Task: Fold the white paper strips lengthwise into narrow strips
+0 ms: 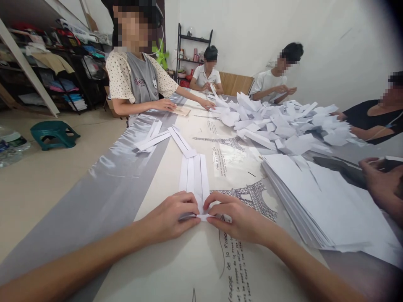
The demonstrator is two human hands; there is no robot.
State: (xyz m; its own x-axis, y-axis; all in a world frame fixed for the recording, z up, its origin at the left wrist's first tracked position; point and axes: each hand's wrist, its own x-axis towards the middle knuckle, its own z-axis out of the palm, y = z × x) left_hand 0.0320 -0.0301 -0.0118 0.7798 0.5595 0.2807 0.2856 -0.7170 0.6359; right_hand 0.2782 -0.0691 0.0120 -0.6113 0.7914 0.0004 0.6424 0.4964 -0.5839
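Observation:
A long white strip of folded paper (195, 176) lies on the table in front of me, its lengthwise creases showing as dark lines. My left hand (176, 214) pinches the left side of its near end, thumb below and fingers above. On the right side of the same end, my right hand (229, 214) is closed in a matching pinch. Between the two thumbs a short turned-up edge of the paper shows. Another folded paper strip (182, 142) touches the far end, and more folded strips (153, 140) lie to the left of it.
A stack of white sheets (315, 201) sits at my right. Beyond it spreads a heap of folded papers (277, 117). Several people are around the table; a co-worker (141, 84) at far left reaches toward the heap. A green stool (55, 131) stands on the floor left.

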